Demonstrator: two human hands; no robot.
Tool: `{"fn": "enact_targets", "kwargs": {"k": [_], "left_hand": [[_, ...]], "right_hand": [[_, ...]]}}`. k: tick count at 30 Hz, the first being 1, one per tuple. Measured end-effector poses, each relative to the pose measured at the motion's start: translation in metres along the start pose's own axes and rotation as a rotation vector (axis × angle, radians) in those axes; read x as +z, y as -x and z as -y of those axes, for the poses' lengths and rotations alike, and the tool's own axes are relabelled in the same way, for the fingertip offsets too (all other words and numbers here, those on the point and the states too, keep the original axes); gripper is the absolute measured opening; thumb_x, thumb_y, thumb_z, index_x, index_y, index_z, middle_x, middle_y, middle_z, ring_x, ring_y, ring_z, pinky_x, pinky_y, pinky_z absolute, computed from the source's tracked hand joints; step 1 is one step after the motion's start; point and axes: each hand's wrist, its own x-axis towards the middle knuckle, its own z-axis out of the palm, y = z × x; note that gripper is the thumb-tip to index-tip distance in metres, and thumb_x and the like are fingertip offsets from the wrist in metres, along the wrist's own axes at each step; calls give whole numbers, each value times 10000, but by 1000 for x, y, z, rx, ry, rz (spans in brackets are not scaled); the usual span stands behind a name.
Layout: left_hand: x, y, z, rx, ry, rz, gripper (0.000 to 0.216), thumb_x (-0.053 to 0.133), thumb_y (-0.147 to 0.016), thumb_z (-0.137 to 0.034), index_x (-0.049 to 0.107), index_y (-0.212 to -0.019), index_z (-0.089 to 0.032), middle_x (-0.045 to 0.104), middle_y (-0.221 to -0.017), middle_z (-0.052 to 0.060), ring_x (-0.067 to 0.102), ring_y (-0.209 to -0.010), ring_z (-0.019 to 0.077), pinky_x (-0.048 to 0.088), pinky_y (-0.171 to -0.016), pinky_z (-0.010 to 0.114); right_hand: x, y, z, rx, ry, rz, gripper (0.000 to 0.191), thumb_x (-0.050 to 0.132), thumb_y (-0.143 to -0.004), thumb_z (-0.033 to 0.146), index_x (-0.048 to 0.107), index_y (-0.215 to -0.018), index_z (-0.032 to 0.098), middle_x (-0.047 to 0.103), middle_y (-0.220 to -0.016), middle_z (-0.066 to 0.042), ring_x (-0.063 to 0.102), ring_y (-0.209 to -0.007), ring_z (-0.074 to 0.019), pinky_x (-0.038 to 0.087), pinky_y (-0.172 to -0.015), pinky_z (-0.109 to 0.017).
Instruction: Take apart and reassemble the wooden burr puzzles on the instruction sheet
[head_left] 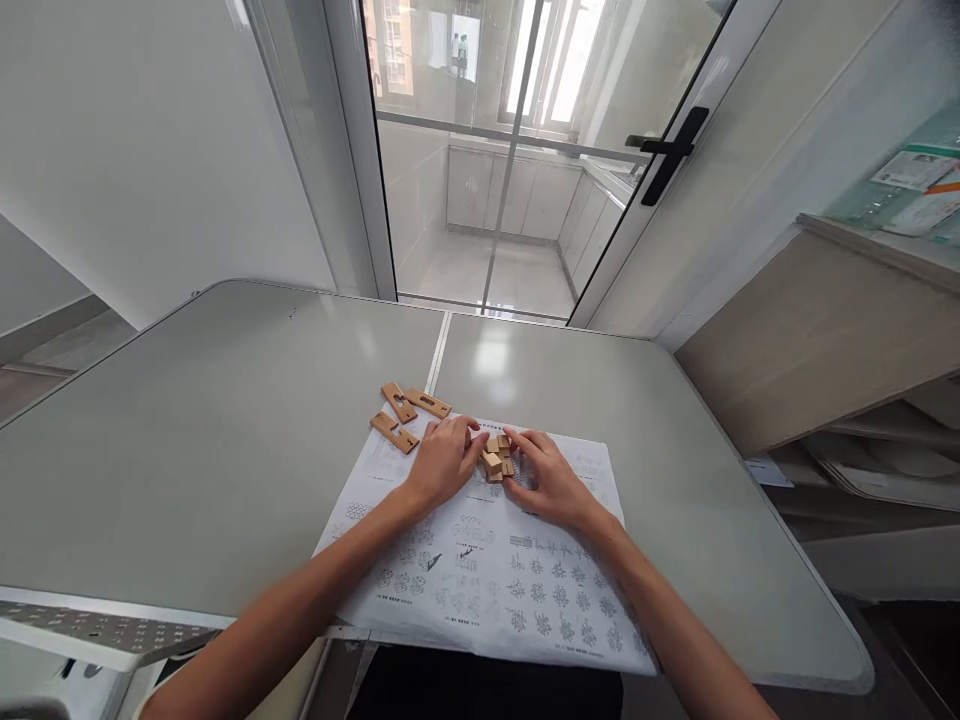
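Observation:
A small cluster of interlocked wooden puzzle pieces point(496, 456) rests on a printed instruction sheet point(487, 570) on the grey table point(225, 440). My left hand point(444, 462) presses against the cluster from the left with curled fingers. From the right, my right hand point(544, 475) closes its fingertips on the same cluster. Three loose flat wooden pieces point(409, 412) with slots lie just beyond my left hand, at the sheet's far left corner.
A glass sliding door point(517, 150) with a black handle point(670, 150) stands behind the table. A wooden shelf unit point(825, 330) with papers is at the right. The table's seam point(439, 350) runs down its middle.

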Motion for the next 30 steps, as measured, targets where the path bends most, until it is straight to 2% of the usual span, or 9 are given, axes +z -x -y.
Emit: {"fn": "enact_targets", "kwargs": {"k": [6, 10, 14, 17, 20, 25, 30], "left_hand": [[-2, 2, -3, 51, 67, 24, 366, 478, -1073, -509, 605, -1151, -175, 689, -1049, 93, 661, -994, 271, 451, -992, 458], [-3, 4, -4, 68, 80, 4, 385, 562, -1031, -532, 615, -1172, -178, 633, -1185, 132, 638, -1081, 299, 490, -976, 458], [-3, 6, -6, 163, 51, -49, 374, 671, -970, -507, 609, -1175, -201, 613, -1254, 131, 580, -1208, 316, 454, -1058, 484], [-3, 6, -5, 243, -3, -26, 398, 745, -912, -486, 599, -1170, -219, 647, -1255, 115, 577, -1214, 322, 429, -1064, 503], [-1, 6, -3, 285, -71, -9, 380, 749, -903, -405, 593, -1195, -219, 673, -1238, 111, 582, -1207, 324, 426, -1054, 507], [3, 5, 1, 288, -160, -49, 179, 614, -986, -234, 615, -1164, -212, 701, -1192, 95, 600, -1177, 300, 434, -1050, 492], [3, 5, 4, 286, -218, -106, 214, 558, -990, -109, 632, -1158, -220, 729, -1176, 75, 610, -1158, 294, 424, -1068, 508]], "right_hand": [[-1, -1, 6, -16, -37, -10, 689, 696, -900, 170, 490, -1540, 321, 621, -1283, -102, 595, -1208, -309, 514, -1082, -526], [0, 0, 5, -25, -60, -12, 660, 710, -929, 209, 488, -1537, 341, 648, -1308, -96, 605, -1225, -314, 517, -1079, -541], [3, 0, 3, -73, -110, -1, 695, 704, -946, 198, 446, -1570, 363, 668, -1377, -75, 598, -1297, -309, 497, -1120, -550], [5, 0, 4, -99, -137, 18, 696, 652, -972, 156, 423, -1589, 383, 687, -1394, -56, 605, -1326, -290, 483, -1150, -538], [6, 1, 7, -83, -136, 22, 725, 602, -969, 105, 404, -1605, 391, 688, -1417, -45, 589, -1363, -283, 473, -1165, -543], [6, 2, 7, -47, -135, 11, 765, 635, -912, 84, 425, -1596, 355, 689, -1416, -64, 594, -1342, -301, 460, -1163, -579], [8, 1, 6, -35, -145, 1, 755, 637, -898, 80, 448, -1582, 337, 682, -1418, -74, 604, -1330, -296, 462, -1162, -566]]}}
